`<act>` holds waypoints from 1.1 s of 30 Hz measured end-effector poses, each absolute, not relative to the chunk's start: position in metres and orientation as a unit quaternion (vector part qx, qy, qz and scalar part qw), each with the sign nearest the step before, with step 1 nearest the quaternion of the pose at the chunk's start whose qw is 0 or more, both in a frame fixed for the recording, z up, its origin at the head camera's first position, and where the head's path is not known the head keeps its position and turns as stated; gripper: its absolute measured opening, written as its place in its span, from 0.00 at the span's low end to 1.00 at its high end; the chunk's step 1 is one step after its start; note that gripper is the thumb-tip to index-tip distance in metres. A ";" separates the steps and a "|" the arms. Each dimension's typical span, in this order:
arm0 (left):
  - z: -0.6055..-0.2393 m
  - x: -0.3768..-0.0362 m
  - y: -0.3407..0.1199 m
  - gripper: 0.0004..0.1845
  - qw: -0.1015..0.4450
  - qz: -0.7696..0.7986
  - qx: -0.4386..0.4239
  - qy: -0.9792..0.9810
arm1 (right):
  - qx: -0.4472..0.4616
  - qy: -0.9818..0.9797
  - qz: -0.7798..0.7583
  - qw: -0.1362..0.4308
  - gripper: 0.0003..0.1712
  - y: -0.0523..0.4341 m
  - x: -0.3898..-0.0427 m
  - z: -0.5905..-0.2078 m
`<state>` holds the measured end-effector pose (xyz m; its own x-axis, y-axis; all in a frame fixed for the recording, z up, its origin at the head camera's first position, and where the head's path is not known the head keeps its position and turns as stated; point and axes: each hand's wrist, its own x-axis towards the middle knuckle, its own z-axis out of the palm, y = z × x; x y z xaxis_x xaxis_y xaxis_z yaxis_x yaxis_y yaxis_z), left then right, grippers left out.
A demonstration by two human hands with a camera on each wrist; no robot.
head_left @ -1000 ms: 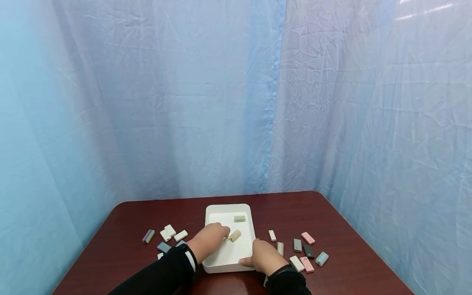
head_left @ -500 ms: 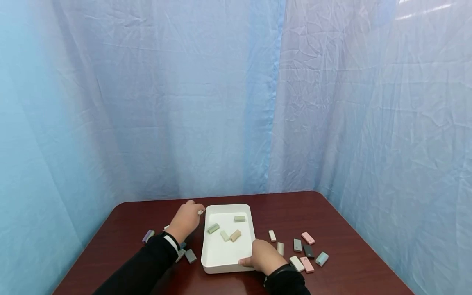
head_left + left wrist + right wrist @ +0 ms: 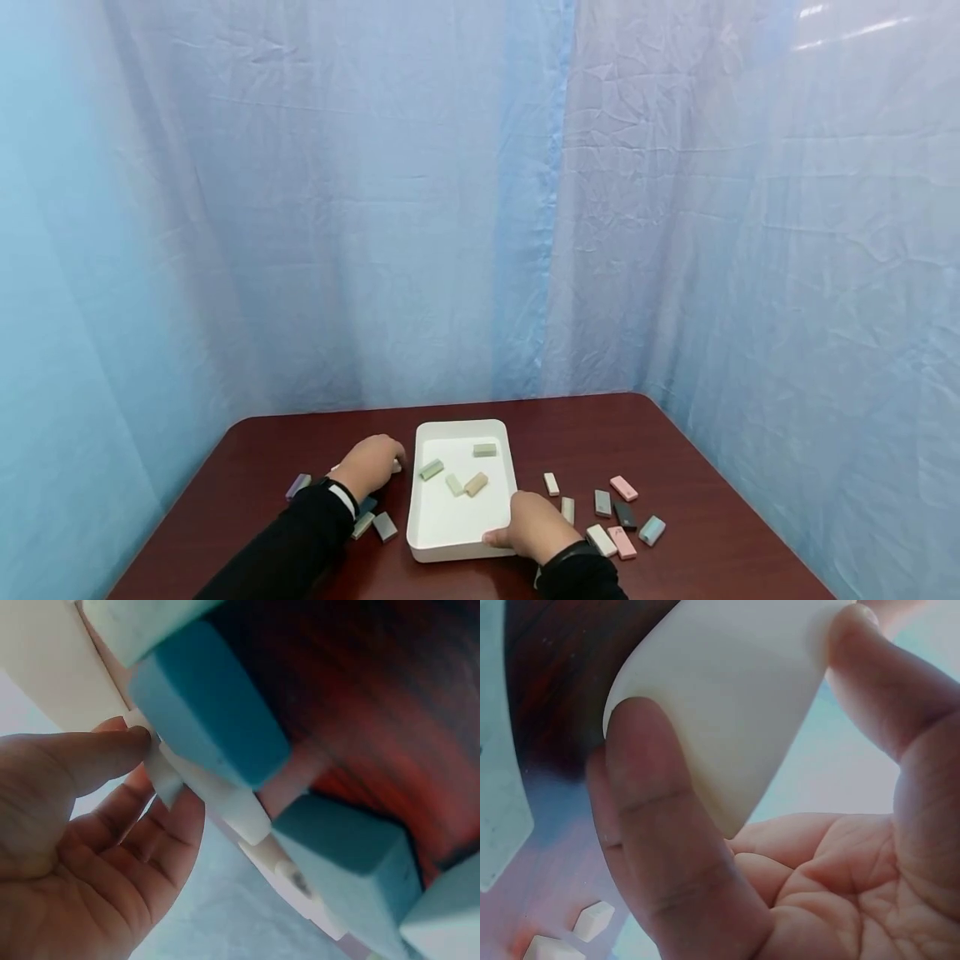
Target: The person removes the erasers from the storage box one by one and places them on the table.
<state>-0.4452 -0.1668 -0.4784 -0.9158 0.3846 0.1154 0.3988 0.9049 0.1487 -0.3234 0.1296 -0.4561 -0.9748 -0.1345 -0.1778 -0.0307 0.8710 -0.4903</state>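
Note:
My left hand (image 3: 367, 465) is at the left side of the white tray (image 3: 450, 533). In the left wrist view its thumb and fingers pinch a small white eraser (image 3: 166, 780), close to a blue eraser (image 3: 210, 705). My right hand (image 3: 540, 527) grips the tray's near right corner, thumb over the rim; the right wrist view shows fingers (image 3: 649, 765) on one side of that corner and the thumb on the other. Inside the tray lie a tan eraser (image 3: 476, 484) and several pale green ones, including one near the far end (image 3: 484, 450).
Left of the tray, partly behind the left arm, are a grey eraser (image 3: 385, 527) and a purple one (image 3: 297, 486). Right of it lie several erasers, among them a pink one (image 3: 623, 488), a dark one (image 3: 624, 516) and a light blue one (image 3: 652, 531). Blue curtains (image 3: 337, 208) surround the table.
My left hand has left a pale green eraser in the tray, moved out past its left rim, then shifted a little nearer. The right hand keeps its grip on the tray corner.

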 end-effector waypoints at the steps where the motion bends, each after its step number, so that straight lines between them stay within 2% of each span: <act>1: -0.477 -0.446 -0.167 0.11 0.040 -0.088 -0.200 -0.975 | -0.043 0.962 -0.249 0.103 0.34 0.130 -0.324 -0.456; 9: -0.473 -0.451 -0.168 0.09 0.044 -0.105 -0.191 -0.975 | -0.051 0.964 -0.243 0.098 0.33 0.129 -0.324 -0.452; 16: -0.477 -0.450 -0.165 0.06 0.017 -0.081 -0.195 -0.977 | -0.046 0.964 -0.241 0.107 0.33 0.129 -0.325 -0.457; 18: -0.474 -0.448 -0.161 0.06 0.037 -0.065 -0.195 -0.978 | -0.047 0.963 -0.241 0.108 0.33 0.129 -0.325 -0.458; 23: -0.458 -0.443 -0.136 0.08 0.143 -0.069 -0.209 -0.965 | -0.043 0.965 -0.237 0.100 0.32 0.130 -0.326 -0.456; 26: -0.452 -0.437 -0.116 0.10 0.164 -0.099 -0.254 -0.948 | -0.039 0.967 -0.233 0.097 0.33 0.130 -0.326 -0.454; 29: -0.452 -0.426 -0.098 0.14 0.132 -0.116 -0.314 -0.933 | -0.038 0.967 -0.233 0.097 0.34 0.129 -0.326 -0.455; 33: -0.455 -0.409 -0.082 0.25 0.013 -0.108 -0.348 -0.931 | -0.050 0.965 -0.238 0.095 0.33 0.130 -0.324 -0.458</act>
